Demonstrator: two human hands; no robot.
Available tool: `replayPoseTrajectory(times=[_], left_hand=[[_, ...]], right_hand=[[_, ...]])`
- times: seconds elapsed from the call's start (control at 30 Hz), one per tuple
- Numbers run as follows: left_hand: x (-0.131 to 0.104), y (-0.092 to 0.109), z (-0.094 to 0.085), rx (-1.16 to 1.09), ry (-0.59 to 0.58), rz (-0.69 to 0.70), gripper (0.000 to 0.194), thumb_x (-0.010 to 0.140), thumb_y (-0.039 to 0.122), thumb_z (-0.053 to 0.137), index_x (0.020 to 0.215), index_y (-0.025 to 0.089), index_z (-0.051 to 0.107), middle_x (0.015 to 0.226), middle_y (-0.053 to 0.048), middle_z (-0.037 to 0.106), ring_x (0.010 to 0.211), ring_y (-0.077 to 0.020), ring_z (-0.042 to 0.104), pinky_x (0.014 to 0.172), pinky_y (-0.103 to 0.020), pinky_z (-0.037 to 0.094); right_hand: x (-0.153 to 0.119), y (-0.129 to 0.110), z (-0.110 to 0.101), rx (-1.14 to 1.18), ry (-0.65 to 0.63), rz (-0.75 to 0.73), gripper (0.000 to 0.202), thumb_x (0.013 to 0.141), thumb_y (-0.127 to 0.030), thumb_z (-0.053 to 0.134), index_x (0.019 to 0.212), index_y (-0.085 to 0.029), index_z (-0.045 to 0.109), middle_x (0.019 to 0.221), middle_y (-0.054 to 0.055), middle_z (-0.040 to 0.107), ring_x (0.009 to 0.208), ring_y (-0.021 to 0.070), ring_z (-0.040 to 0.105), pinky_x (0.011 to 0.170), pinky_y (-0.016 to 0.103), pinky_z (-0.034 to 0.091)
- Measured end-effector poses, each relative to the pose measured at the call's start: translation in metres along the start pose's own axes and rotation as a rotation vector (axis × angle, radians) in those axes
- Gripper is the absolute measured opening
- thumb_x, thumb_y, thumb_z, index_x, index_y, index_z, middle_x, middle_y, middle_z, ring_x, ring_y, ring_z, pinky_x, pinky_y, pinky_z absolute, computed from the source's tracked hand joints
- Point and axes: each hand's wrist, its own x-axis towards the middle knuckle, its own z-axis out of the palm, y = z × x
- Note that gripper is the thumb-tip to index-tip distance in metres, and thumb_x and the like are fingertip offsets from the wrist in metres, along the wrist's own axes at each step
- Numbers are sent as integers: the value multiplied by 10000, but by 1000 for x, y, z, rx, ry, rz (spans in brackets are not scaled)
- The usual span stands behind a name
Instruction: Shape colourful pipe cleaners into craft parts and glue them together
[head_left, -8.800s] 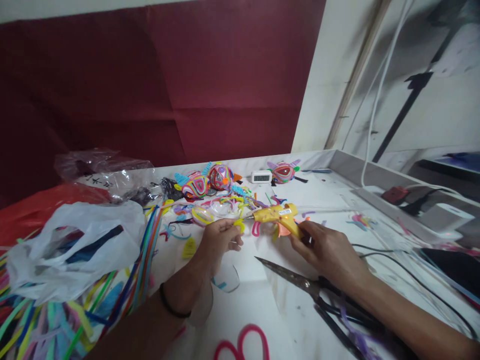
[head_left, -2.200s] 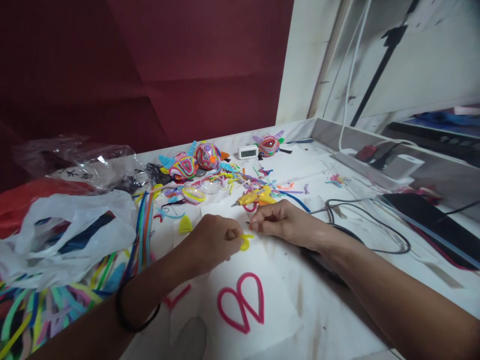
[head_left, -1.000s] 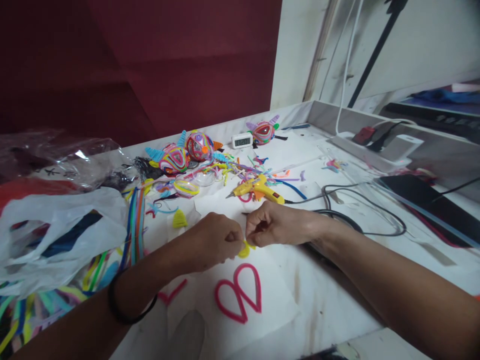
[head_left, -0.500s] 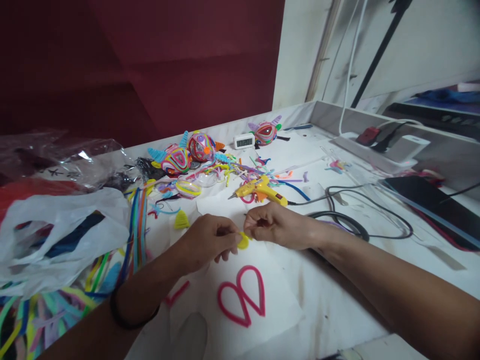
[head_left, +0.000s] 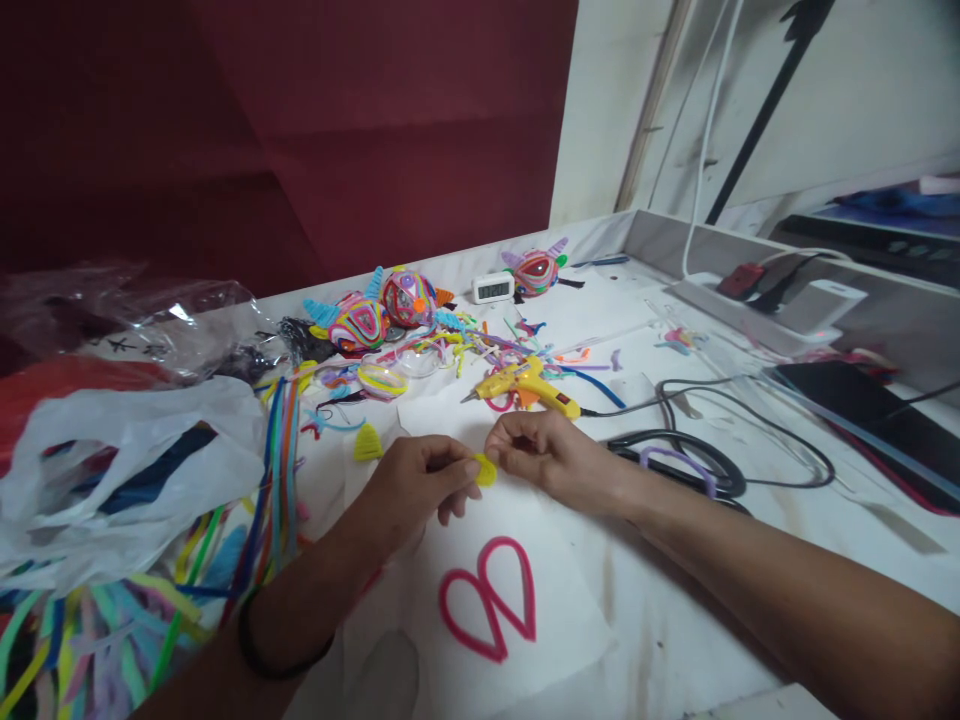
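Between my two hands is a small yellow coiled pipe cleaner point(head_left: 486, 471). My left hand point(head_left: 420, 482) pinches its left side between thumb and forefinger. At its upper right edge, the closed thumb and forefinger of my right hand point(head_left: 536, 450) grip it too. Below the hands, a pink pipe cleaner shape with two loops point(head_left: 491, 605) lies on white paper point(head_left: 555, 660). A yellow ribbed piece point(head_left: 367, 442) rests left of my left hand. Just beyond the hands lies a yellow hot glue gun point(head_left: 529, 383), its nozzle pointing left.
Decorated balls point(head_left: 358, 322) and a small digital clock point(head_left: 493, 288) stand at the back among pipe cleaner scraps. A white plastic bag point(head_left: 217, 420) and loose pipe cleaners point(head_left: 90, 640) occupy the left. Black cable point(head_left: 720, 460), a phone-like slab point(head_left: 847, 390) and a power strip point(head_left: 742, 310) are on the right.
My fingers have shifted slightly on the yellow coil, which now shows rounder and a little higher between the hands. The whole view has moved slightly; the glue gun and pink loops lie as before.
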Motion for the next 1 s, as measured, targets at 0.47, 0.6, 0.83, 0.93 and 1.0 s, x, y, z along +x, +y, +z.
replayPoseTrajectory(times=[0.47, 0.6, 0.83, 0.93, 1.0], left_hand=[[2, -3, 11, -153, 150, -54, 163, 623, 255, 692, 596, 138, 582, 448, 34, 570, 366, -71, 477, 381, -196, 396], [4, -7, 14, -128, 171, -48, 165, 654, 266, 679, 596, 144, 585, 418, 45, 552, 347, -66, 460, 367, -189, 387], [5, -11, 19, -130, 211, -11, 160, 662, 254, 666, 588, 148, 571, 404, 54, 532, 338, -61, 436, 344, -181, 356], [5, -12, 20, -122, 217, -9, 153, 668, 244, 657, 588, 150, 568, 405, 56, 529, 341, -60, 437, 349, -179, 357], [4, -12, 21, -111, 223, -8, 158, 675, 243, 652, 581, 148, 566, 396, 58, 521, 338, -56, 432, 354, -175, 359]], right_hand=[[2, 7, 5, 26, 69, 4, 192, 804, -332, 534, 723, -160, 554, 631, -20, 474, 569, 103, 377, 521, 238, 296], [2, 8, 7, 72, 64, 17, 204, 812, -345, 521, 743, -157, 557, 648, -4, 510, 574, 109, 403, 536, 248, 319], [2, 8, 8, 141, 58, 39, 191, 787, -337, 537, 747, -151, 559, 682, 21, 564, 604, 123, 472, 574, 259, 362], [3, 8, 8, 160, 64, 43, 201, 778, -345, 546, 738, -149, 561, 670, 17, 557, 595, 120, 467, 566, 258, 357], [3, 9, 8, 182, 64, 52, 212, 775, -356, 556, 735, -149, 563, 663, 13, 556, 591, 118, 465, 562, 255, 355]])
